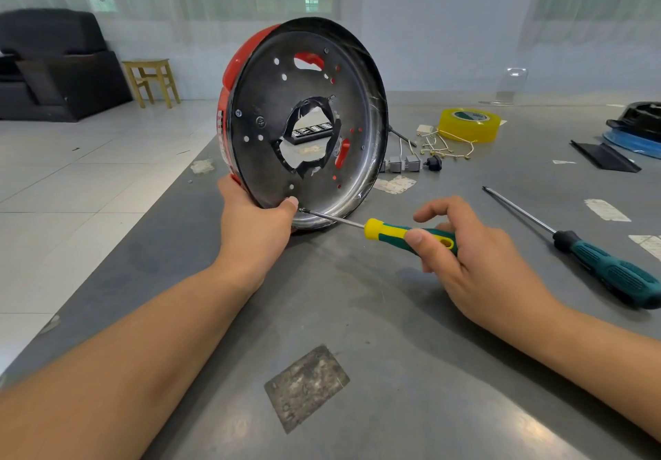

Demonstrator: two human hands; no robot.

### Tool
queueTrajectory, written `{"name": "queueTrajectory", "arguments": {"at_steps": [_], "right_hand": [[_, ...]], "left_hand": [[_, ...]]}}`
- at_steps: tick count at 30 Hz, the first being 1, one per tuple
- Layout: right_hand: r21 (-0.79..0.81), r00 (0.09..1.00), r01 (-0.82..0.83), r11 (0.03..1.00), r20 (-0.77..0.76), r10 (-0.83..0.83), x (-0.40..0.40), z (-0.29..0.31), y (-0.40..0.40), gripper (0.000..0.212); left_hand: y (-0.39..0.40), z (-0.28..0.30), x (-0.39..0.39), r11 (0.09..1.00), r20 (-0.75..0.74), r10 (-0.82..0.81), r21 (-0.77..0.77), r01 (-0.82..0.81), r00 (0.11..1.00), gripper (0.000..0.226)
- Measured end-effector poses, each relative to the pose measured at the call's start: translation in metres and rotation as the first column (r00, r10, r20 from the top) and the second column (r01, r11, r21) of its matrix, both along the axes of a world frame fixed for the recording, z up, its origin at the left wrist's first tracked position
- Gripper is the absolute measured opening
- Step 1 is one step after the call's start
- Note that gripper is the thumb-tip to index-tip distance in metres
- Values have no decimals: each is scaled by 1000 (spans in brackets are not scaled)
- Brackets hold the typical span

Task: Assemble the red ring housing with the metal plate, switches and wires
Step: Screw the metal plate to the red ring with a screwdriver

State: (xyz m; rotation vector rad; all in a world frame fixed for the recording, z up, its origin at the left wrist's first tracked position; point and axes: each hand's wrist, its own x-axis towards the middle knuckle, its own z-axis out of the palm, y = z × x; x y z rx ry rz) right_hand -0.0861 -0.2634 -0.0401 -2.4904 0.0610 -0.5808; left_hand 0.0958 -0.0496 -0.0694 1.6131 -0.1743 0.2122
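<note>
Fastening the metal plate (304,138) into the red ring housing (232,66) appears to be the step in hand; next, seat the tip and turn without slipping. The left hand (255,223) grips the upright assembly's lower rim on the table (393,370), thumb on the plate. To its right, the right hand (461,248) pinches the screwdriver (404,232), its tip beside the left thumb.

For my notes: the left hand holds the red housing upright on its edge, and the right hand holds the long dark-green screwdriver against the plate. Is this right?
Not quite. The head view shows the right hand holding the short yellow-and-green screwdriver; the long dark-green screwdriver lies untouched on the table. The left hand does hold the red housing upright.
</note>
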Motion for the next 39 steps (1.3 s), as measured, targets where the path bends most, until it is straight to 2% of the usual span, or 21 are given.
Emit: {"name": "queueTrajectory", "arguments": {"at_steps": [4,6,8,12,15,18,23,27,32,33,36,39], "right_hand": [[47,998,-37,998,-46,39,-2,0,-4,35],[30,995,-63,998,-71,65,-3,0,-7,41],[11,994,-68,998,-89,69,-3,0,-9,39],[-6,997,-51,999,-59,51,-4,0,-8,32],[-21,999,37,999,-20,-38,-3,3,-4,47],[-46,994,97,994,-49,-99,-1,4,-1,59],[36,988,34,999,-151,-28,-2,0,-1,42],[-42,986,4,999,-165,-11,-3,0,-1,39],[-38,989,103,994,-100,-107,0,1,1,63],[-33,989,107,994,-97,-109,0,0,1,62],[26,988,73,997,-139,-69,-1,-3,1,39],[21,983,16,1000,-185,-12,-3,-1,-1,42]], "left_hand": [[0,2,-2,1000,-6,2,1,-2,1000,52],[0,3,-2,1000,-15,9,-8,-9,1000,56],[1,4,-2,1000,-15,17,-6,-17,1000,59],[1,5,-3,999,-8,33,9,-33,999,60],[1,6,-5,999,9,45,30,-45,999,59],[1,5,-7,994,61,63,81,-68,996,56],[2,6,-8,988,106,79,123,-92,991,53],[0,7,-8,990,95,78,112,-88,992,52],[0,6,-10,987,120,74,134,-90,990,50],[-1,6,-10,987,120,72,136,-88,990,50],[-1,6,-10,986,127,76,138,-93,989,51],[-1,6,-9,989,104,79,117,-91,991,51]]}}
